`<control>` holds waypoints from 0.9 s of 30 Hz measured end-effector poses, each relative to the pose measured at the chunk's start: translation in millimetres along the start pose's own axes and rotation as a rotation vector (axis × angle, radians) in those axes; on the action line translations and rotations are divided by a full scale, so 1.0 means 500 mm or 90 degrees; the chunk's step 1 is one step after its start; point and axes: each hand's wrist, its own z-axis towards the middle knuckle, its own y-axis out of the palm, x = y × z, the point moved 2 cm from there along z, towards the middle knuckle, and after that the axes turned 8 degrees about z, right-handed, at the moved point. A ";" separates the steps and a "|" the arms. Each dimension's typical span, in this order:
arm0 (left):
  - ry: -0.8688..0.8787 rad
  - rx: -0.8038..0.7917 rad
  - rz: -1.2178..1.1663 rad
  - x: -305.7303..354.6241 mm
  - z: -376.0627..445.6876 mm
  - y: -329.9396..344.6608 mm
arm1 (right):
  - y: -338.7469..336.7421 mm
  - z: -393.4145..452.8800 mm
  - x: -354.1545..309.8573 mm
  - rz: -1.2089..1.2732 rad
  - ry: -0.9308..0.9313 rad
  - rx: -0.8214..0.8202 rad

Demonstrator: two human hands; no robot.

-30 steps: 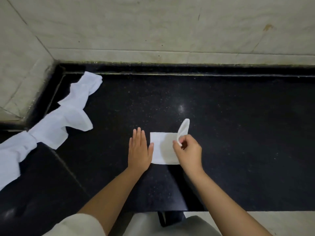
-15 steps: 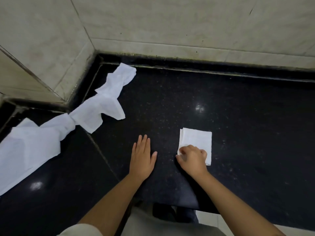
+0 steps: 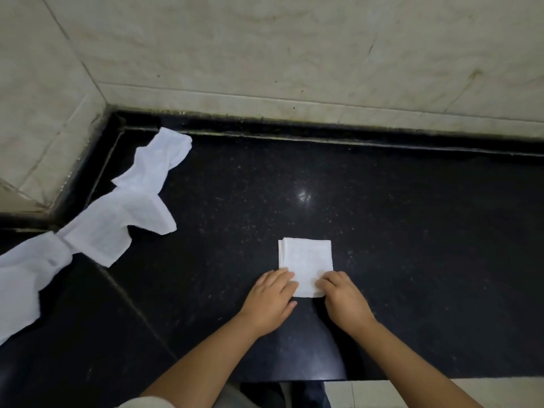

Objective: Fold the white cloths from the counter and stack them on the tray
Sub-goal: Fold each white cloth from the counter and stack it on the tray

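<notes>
The folded white cloth [image 3: 306, 262] lies flat on the black speckled tabletop [image 3: 412, 231], and we take it as our landmark. We see it as a small, nearly square pad with a fine woven texture, its layered edges showing as thin stacked lines along its left side, its far corners neat and squared. Our left hand [image 3: 269, 298] rests at the cloth's near left corner, fingers fairly straight and lying together over the edge of the fabric, pressing rather than gripping. Our right hand [image 3: 343, 298] sits at the cloth's near right corner with its fingers curled down onto the fabric; we cannot tell whether they pinch the corner or only press it. The two hands are apart, with the cloth's near edge showing between them. Well to the left of the folded cloth, a loose heap of unfolded white cloths [image 3: 112, 225] trails in a crumpled line from the tabletop's back corner toward the left edge of the view. Behind the cloth, beyond a stretch of bare tabletop with a bright glint of light, rises a pale tiled wall [image 3: 294, 54].
</notes>
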 end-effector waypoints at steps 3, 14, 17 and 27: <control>0.009 -0.005 0.044 0.014 0.018 0.002 | -0.002 0.003 0.007 0.090 0.012 -0.015; 0.207 0.118 0.128 0.173 0.136 -0.081 | -0.175 -0.149 0.127 0.277 0.180 0.185; 0.285 0.168 0.142 0.303 0.196 -0.118 | -0.234 -0.265 0.226 0.285 0.221 0.283; 0.499 0.154 0.116 0.882 0.374 -0.141 | -0.360 -0.733 0.560 0.244 0.403 0.455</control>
